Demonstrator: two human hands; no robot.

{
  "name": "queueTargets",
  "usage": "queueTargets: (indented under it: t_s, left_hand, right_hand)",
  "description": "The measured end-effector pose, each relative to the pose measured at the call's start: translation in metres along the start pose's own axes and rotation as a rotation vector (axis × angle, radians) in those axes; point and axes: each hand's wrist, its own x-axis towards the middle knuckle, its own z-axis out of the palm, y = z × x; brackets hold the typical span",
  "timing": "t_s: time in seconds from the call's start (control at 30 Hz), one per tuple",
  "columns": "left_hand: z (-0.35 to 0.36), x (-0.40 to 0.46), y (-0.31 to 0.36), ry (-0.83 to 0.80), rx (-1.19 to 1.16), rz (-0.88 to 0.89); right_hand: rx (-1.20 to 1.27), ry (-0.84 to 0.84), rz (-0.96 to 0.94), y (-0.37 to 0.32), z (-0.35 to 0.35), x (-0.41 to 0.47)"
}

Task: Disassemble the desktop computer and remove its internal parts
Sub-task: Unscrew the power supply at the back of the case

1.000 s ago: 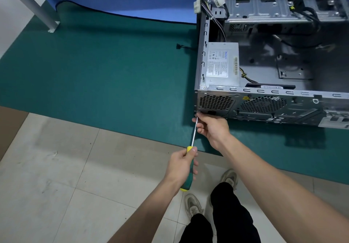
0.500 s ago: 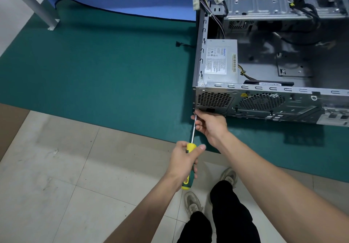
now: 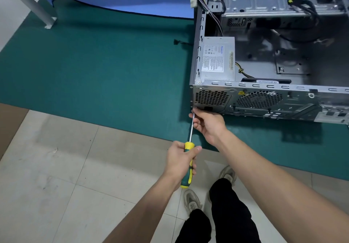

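While the computer case [image 3: 264,99] lies on its side on the green mat [image 3: 94,69], open on top, a grey power supply [image 3: 217,59] sits in its near left corner beside loose cables. The left hand [image 3: 181,159] grips the yellow-and-green handle of a screwdriver [image 3: 188,156], whose tip meets the case's lower left rear corner. The right hand [image 3: 209,125] pinches the shaft near the tip, fingers curled.

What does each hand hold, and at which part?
The left hand grips the screwdriver by its handle. The right hand steadies the shaft near the tip with its fingers, at the case's corner.
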Motion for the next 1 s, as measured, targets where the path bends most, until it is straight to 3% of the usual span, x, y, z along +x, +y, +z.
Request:
queueTargets:
  t_s: [0.2, 0.4, 0.6, 0.8, 1.0]
  left_hand:
    - [0.000, -0.002, -0.001, -0.058, -0.101, -0.097]
    - [-0.001, -0.001, 0.000, -0.057, -0.046, -0.029]
    - [-0.004, -0.003, 0.003, -0.114, -0.110, -0.137]
    - [-0.007, -0.002, 0.004, -0.085, -0.018, -0.035]
    - [-0.013, -0.002, 0.007, -0.171, -0.078, -0.171]
  right_hand:
    - [0.023, -0.024, 0.024, 0.000, -0.003, 0.002]
    - [0.040, -0.017, 0.023, 0.002, -0.002, 0.001]
    - [0.028, 0.004, 0.011, 0.003, 0.000, 0.000]
    - [0.031, 0.037, 0.006, 0.004, 0.002, 0.000]
    - [0.040, 0.031, -0.003, 0.006, 0.003, 0.000]
